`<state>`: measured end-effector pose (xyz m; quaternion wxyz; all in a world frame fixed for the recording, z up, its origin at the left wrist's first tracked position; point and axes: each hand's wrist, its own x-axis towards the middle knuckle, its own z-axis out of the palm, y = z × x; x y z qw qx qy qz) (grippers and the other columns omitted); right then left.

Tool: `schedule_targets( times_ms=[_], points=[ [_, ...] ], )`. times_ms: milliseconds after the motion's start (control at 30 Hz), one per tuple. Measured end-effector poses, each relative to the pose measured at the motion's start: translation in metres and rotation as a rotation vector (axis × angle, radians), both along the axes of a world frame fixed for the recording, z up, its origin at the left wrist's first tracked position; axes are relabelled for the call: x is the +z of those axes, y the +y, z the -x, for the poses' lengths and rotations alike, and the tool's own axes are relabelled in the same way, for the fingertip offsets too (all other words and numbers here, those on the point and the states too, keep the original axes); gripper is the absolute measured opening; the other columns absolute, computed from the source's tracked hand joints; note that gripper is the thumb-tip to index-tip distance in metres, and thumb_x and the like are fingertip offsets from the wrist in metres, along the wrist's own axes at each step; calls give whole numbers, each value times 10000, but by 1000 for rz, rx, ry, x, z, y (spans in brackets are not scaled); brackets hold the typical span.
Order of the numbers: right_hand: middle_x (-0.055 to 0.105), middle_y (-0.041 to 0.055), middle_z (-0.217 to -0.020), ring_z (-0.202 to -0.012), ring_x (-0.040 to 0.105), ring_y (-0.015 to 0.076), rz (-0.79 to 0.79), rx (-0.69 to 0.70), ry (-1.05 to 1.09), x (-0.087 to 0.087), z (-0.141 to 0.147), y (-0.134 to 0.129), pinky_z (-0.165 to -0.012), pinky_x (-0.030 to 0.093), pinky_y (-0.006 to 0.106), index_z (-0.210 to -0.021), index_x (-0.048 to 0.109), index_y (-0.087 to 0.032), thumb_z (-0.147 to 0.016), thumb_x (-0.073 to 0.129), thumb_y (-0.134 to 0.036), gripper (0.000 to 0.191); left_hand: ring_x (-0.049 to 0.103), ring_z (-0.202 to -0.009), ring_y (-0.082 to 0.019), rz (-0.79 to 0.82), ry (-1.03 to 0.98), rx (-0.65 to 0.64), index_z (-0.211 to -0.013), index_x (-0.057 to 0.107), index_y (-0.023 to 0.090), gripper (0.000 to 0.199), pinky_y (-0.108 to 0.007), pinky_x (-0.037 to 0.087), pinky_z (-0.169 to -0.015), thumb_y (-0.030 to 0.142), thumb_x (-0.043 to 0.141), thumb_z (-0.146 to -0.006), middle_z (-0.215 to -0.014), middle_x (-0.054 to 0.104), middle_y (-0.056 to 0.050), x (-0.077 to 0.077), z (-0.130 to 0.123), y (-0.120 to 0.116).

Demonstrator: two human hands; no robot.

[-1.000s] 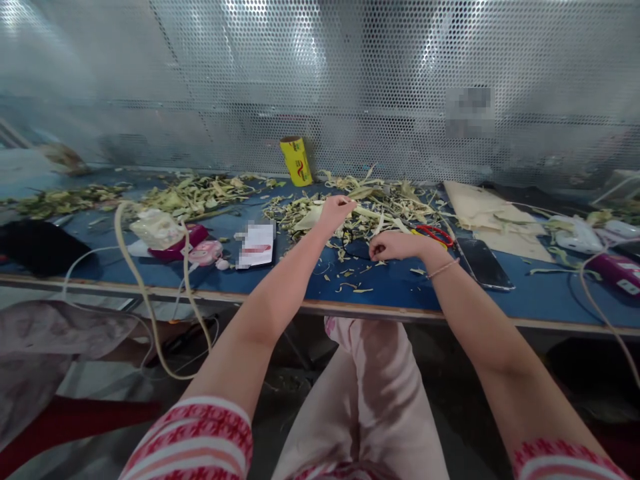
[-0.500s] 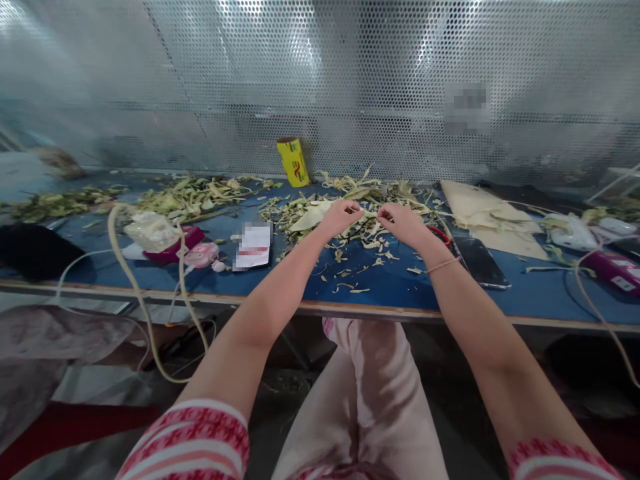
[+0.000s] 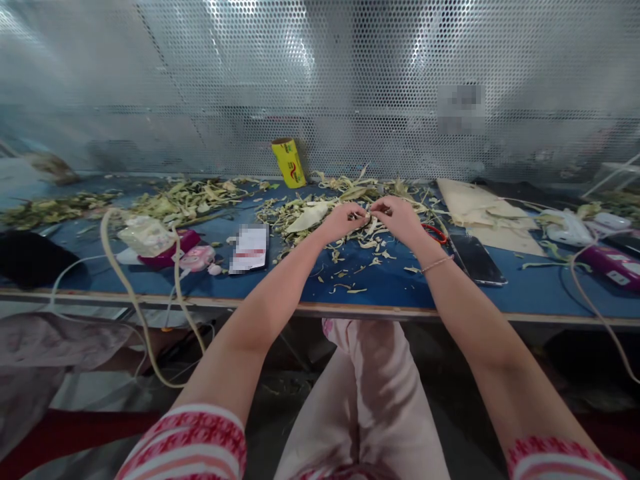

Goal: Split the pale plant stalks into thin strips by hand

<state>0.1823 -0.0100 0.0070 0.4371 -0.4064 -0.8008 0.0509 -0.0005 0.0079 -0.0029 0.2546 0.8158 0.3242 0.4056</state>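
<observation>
I have the left hand [image 3: 353,215] and right hand [image 3: 388,212] nearly fingertip to fingertip over the plant pile [image 3: 327,210], mid-counter [image 3: 270,283]. On each, the grip is drawn in, fingers bent toward the thumb; I cannot tell whether either is fully shut or what scrap it has hold of. A broad pale leaf [image 3: 309,218] lies in the pile, just left of my left hand, and loose shreds [image 3: 350,270] are scattered on the near side. The yellow tube [image 3: 289,164] stands tilted at the far side. Right of the pile I see red handles [image 3: 436,233] near my right wrist, then the phone [image 3: 477,260], with cardboard [image 3: 470,203] beyond.
</observation>
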Motion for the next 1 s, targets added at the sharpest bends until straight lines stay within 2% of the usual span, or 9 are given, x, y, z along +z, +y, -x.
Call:
schedule_targets(
  times_ms=[233,433,600,733,867,1000],
  points=[
    [622,23,-674,-627,521,127,221,8,165,1,-4,4,-621,423,271,-728,638,-155,-727,600,-325,175,560,-816,-141,44,-30,-6,-808,656,160,171,-232,432,-693,318,613,-760,-906,619,-53,7,-5,-10],
    [568,-4,-623,-577,489,106,337,74,255,-5,1,6,-567,402,246,-721,593,-160,-696,581,-354,197,567,-842,-144,10,-162,94,-862,630,153,138,-228,425,-707,264,581,-797,-938,643,-67,10,-5,-12],
    [547,-6,-622,-574,481,104,316,78,281,-4,8,0,-606,420,265,-719,584,-159,-684,576,-326,171,567,-806,-134,-7,-225,146,-828,620,147,126,-224,418,-687,252,563,-789,-882,646,-56,3,-5,-3],
    [575,4,-668,-626,514,120,278,69,329,-3,11,-2,-638,441,275,-735,581,-166,-663,579,-283,136,554,-745,-113,25,-305,119,-791,611,143,105,-216,409,-659,234,582,-748,-826,626,-35,2,-7,-1],
    [580,1,-675,-643,542,133,249,32,373,-4,14,-3,-645,462,281,-724,527,-190,-658,591,-261,116,500,-607,-78,173,-440,118,-727,555,156,58,-203,391,-611,211,570,-738,-657,554,19,3,-11,-5],
    [582,8,-690,-653,553,139,178,-15,348,-5,18,-5,-653,470,284,-719,500,-200,-679,570,-259,99,500,-575,-65,308,-601,68,-632,437,173,176,-188,398,-590,210,576,-733,-591,499,36,2,-16,-6]
  ],
)
